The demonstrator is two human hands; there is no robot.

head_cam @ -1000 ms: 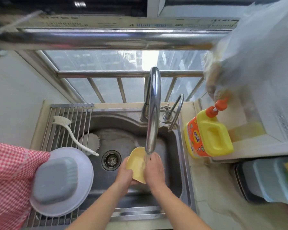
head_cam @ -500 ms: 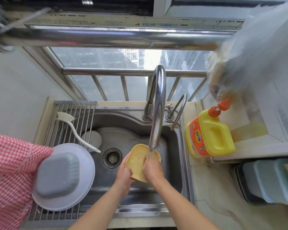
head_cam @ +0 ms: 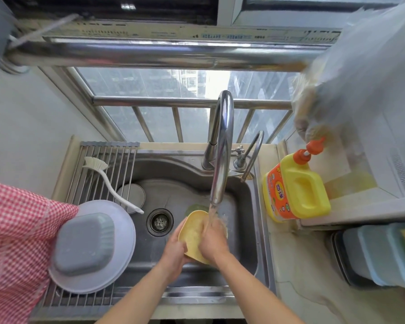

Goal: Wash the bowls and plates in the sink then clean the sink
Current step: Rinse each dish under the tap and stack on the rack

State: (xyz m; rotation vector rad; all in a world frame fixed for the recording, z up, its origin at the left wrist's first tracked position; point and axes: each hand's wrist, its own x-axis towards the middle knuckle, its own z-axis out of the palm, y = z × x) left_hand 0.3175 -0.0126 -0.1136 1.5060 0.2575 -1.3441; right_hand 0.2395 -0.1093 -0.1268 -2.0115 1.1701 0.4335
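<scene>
Yellow bowl now tilted up under the tap

Left hand [head_cam: 173, 251] grips the yellow bowl [head_cam: 194, 232] over the sink [head_cam: 248, 230]; right hand [head_cam: 213, 242] presses inside, rubbing. Water now strikes the bowl: rinsing has begun.

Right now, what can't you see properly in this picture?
All in the head view:
- Yellow bowl: its near side is hidden by the left hand and right hand.
- Green thing behind the bowl: mostly covered, cannot tell what it is.
- Soap bottle label: too small to read.
- Checked cloth: cut off by the left edge.
</scene>
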